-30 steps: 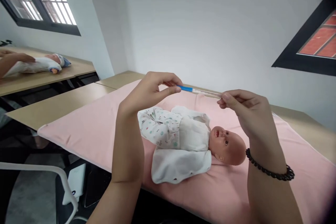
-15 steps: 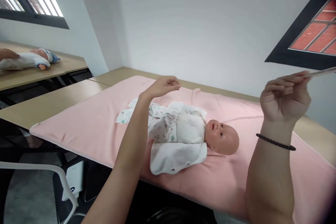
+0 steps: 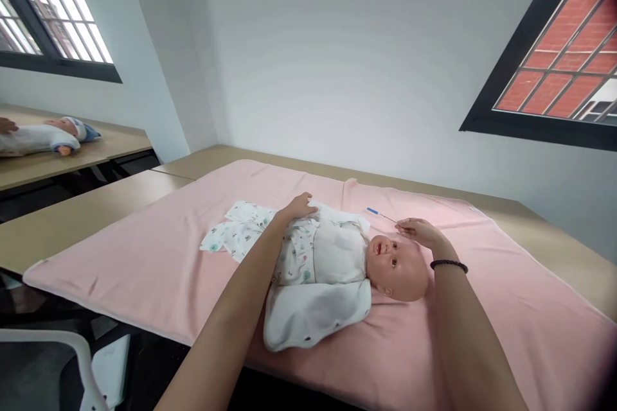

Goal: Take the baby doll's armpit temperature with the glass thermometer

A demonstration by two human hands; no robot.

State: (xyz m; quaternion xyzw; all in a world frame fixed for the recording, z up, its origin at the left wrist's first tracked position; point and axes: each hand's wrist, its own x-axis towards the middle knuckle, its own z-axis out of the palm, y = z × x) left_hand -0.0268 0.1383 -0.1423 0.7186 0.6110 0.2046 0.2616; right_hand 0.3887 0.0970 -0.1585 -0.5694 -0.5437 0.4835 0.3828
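Observation:
A baby doll (image 3: 396, 273) lies on its back, its bald head to the right. It wears patterned trousers (image 3: 241, 231). A white top (image 3: 321, 314) is spread out unfastened beside and under its cloth body. My left hand (image 3: 299, 205) rests at the doll's far side by the waist, fingers apart, touching the clothing; whether it grips any cloth is hidden. My right hand (image 3: 418, 231), just beyond the doll's head, pinches one end of a thin stick with a blue end that looks like a thermometer (image 3: 373, 210). The blue end points left, over the pink blanket.
The pink blanket (image 3: 159, 257) covers much of the wooden table (image 3: 120, 196), which stands against the wall. At the left, another person's hand (image 3: 7, 125) rests on a second dressed doll (image 3: 38, 138). A white chair frame (image 3: 72, 339) stands at the lower left.
My right hand has come down and left from the raised position at the right, bringing the thermometer near the doll's head. My left hand has lowered onto the doll's clothing. The view has shifted.

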